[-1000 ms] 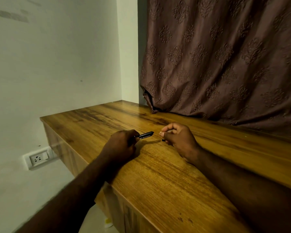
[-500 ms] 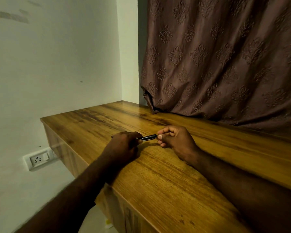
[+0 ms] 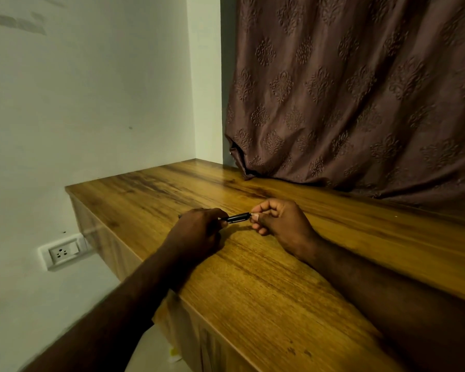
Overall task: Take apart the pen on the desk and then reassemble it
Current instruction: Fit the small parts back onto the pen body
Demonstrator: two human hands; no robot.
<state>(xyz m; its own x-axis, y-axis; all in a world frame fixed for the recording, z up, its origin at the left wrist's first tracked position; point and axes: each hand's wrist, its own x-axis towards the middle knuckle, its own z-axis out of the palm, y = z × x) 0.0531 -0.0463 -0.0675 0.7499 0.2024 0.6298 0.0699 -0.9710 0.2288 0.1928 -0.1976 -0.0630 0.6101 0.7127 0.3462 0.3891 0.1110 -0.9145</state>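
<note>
left hand (image 3: 199, 232) is closing around one end of the black pen (image 3: 236, 218) | right hand (image 3: 277, 221) is pinching the other end with its fingertips (image 3: 255, 217) | the 2 hands are holding the pen just above the wooden desk (image 3: 279, 291) | brown curtain (image 3: 360, 98) is hanging behind
</note>
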